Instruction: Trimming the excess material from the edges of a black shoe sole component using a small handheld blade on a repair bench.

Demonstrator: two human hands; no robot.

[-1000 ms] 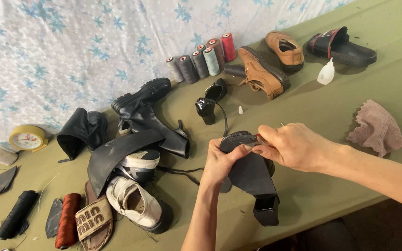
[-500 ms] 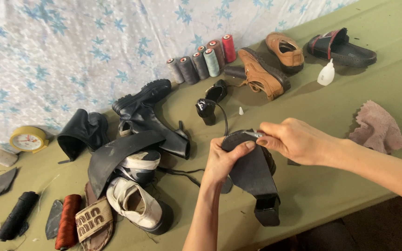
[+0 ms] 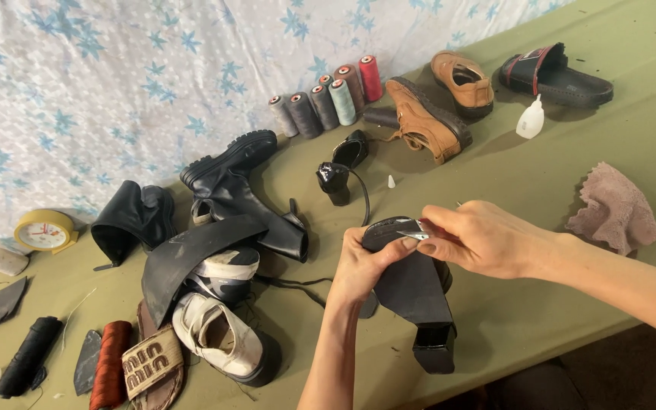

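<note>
Bracing the black block-heeled shoe (image 3: 411,300) sole-up against the olive table (image 3: 586,152), you kept your left hand (image 3: 362,266) curled around its toe end, thumb pressed on the sole edge so it couldn't rock. Your right hand (image 3: 480,239) pinched a small silvery tool (image 3: 417,236), too small to name, thumb and forefinger closed tight on it, right at the sole's rim, just past your left thumb. The heel pointed toward you, out of the way. A white glue bottle (image 3: 530,119) stood well beyond your right knuckles, the pink rag (image 3: 616,209) near that wrist, thread spools (image 3: 328,102) far ahead.
</note>
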